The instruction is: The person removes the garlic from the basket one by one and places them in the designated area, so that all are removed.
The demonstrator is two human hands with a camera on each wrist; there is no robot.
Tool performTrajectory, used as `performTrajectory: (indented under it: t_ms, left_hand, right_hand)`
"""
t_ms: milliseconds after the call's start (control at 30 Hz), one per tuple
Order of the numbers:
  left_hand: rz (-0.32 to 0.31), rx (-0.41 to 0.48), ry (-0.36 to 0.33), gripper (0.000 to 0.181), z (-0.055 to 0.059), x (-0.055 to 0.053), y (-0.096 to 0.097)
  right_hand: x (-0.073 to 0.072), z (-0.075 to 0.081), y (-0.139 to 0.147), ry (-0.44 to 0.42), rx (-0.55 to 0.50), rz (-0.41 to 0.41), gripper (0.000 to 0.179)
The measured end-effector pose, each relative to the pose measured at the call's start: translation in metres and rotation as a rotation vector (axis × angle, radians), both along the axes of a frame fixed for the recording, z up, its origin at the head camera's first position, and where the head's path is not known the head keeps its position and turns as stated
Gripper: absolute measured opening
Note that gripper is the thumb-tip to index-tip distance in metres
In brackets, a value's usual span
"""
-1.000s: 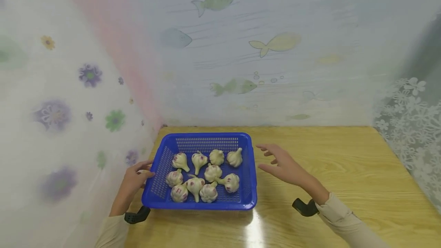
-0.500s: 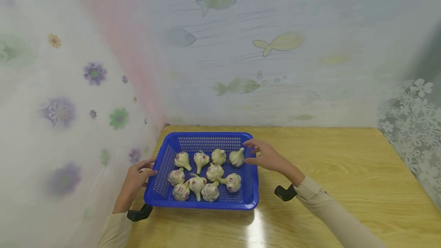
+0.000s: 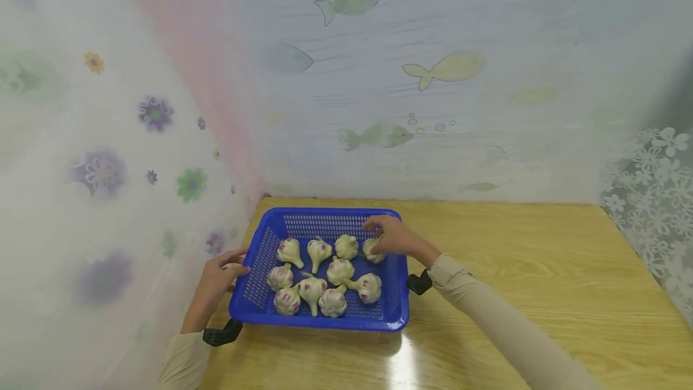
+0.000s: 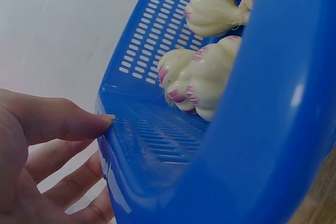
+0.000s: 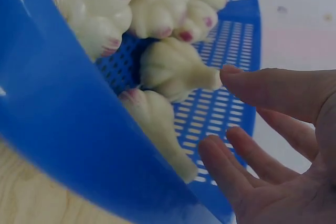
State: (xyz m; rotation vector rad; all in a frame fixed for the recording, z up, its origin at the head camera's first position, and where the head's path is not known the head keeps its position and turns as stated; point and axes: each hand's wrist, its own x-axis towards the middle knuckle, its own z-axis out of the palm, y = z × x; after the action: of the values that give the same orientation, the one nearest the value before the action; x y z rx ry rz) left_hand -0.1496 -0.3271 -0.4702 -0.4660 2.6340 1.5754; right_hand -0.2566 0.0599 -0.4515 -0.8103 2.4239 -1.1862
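A blue plastic basket (image 3: 319,320) holds several garlic bulbs (image 3: 311,289), whitish with purple streaks, lying spread over its slotted bottom. My left hand (image 3: 215,280) grips the basket's left side; in the left wrist view the thumb (image 4: 89,125) lies on the rim and the other fingers lie outside the wall. Over the back right corner of the basket reaches my right hand (image 3: 396,236), thumb and fingers spread apart. It partly hides the garlic bulb (image 3: 371,251) there. The right wrist view has two bulbs near these fingers, one stem (image 5: 211,79) right at the thumb tip.
The basket stands on a wood-grain table (image 3: 514,269), close to the flower-patterned left wall (image 3: 119,215). Behind the table rises a wall with painted fish (image 3: 444,68). A black wrist camera (image 3: 223,333) sits by the left wrist, another (image 3: 419,283) by the right.
My right hand has moved left from beside the basket, over its right rim and above the back right bulb. The left hand has stayed on the basket's left side.
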Motion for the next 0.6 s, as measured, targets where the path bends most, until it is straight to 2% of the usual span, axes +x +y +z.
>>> performTrajectory:
  t_ms: [300,600]
  left_hand:
    - [0.003,0.000,-0.012,0.047,-0.001,0.001,0.001]
    - [0.008,0.023,-0.002,0.046,0.001,0.002,0.001]
  right_hand:
    - [-0.017,-0.015,-0.021,0.032,0.173,0.005,0.048]
    - [-0.017,-0.002,-0.040,-0.031,0.407,-0.010,0.046]
